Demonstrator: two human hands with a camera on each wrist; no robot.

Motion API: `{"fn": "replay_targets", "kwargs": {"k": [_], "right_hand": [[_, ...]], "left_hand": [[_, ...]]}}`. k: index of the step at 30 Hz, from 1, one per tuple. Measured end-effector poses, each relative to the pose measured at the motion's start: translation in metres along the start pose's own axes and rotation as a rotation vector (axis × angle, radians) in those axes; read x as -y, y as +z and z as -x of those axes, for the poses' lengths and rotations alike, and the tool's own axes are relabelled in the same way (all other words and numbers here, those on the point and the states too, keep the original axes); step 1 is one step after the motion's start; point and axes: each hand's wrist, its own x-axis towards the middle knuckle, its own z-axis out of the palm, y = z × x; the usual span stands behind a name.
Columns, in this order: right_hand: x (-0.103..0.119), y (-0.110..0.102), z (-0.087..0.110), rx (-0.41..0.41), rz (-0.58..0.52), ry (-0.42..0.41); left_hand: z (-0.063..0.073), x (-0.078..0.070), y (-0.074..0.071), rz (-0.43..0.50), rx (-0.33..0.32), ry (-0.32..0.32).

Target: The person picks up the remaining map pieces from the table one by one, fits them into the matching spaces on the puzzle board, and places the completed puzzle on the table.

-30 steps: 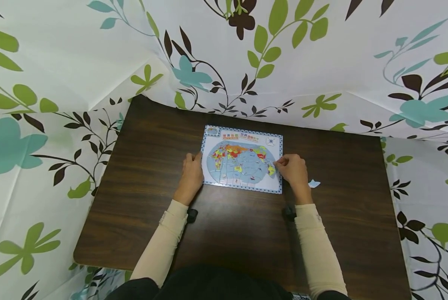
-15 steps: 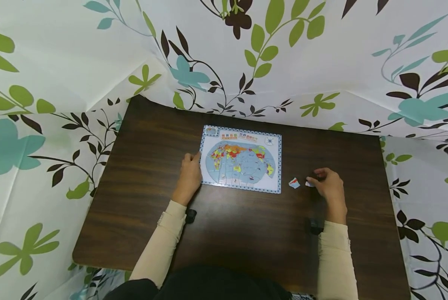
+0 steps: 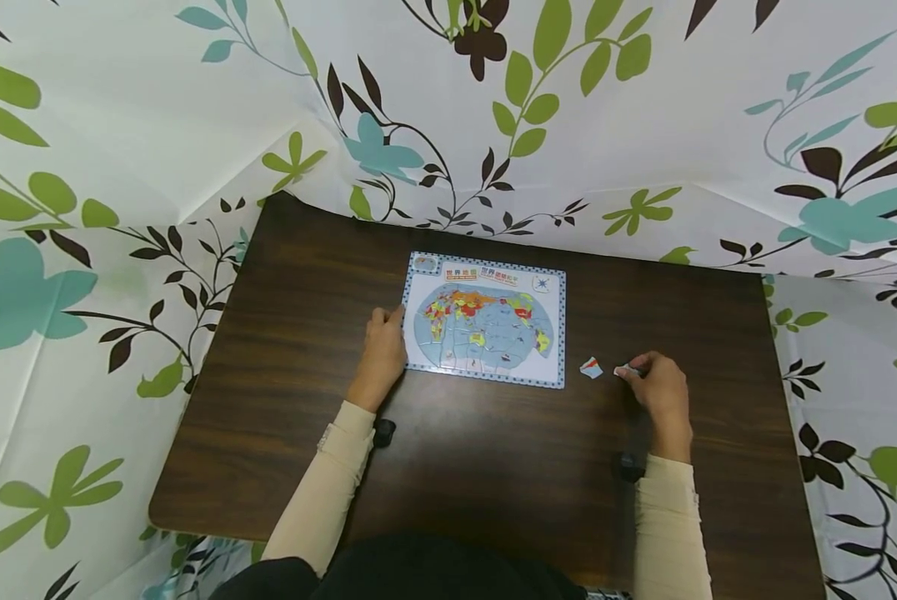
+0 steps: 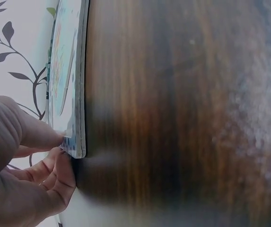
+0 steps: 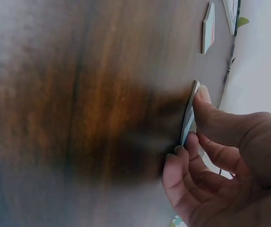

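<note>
Our hands are apart: with the left hand [image 3: 383, 350] we pinch the left edge of the world-map jigsaw puzzle [image 3: 484, 321] on the wood-grained table [image 3: 486, 467]; with the right hand [image 3: 660, 393], a jigsaw piece [image 5: 188, 120], near a red-and-blue piece [image 3: 591, 367] right of the puzzle.

I see left grip [image 3: 383, 350] holding map puzzle [image 3: 493, 333] by left edge, right grip [image 3: 660, 392] pinching piece [image 3: 624, 370], red-marked tile [image 3: 591, 367] between.

One puzzle [image 3: 484, 321], two loose pieces [image 3: 591, 367]
</note>
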Motion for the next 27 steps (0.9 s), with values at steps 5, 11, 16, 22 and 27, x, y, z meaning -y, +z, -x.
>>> {"fn": "replay_targets", "kwargs": {"k": [5,11,16,22,27], "right_hand": [[0.0010,0.0009,0.0033,0.043,-0.040,0.005],[0.0019,0.0052,0.0050,0.021,-0.051,0.035],[0.0031,0.0069,0.0048,0.006,-0.056,0.057],[0.0016,0.0035,0.0036,-0.018,-0.036,0.018],[0.0017,0.0038,0.0035,-0.048,-0.048,-0.014]], "left_hand": [[0.0000,-0.0002,-0.0009,0.002,0.016,-0.010],[-0.0001,0.0008,-0.0016,0.005,0.020,-0.007],[-0.0001,0.0013,-0.0014,0.000,0.016,-0.008],[-0.0013,-0.0005,-0.0009,0.008,0.008,-0.002],[-0.0009,-0.0002,-0.0014,0.004,0.007,-0.004]]}}
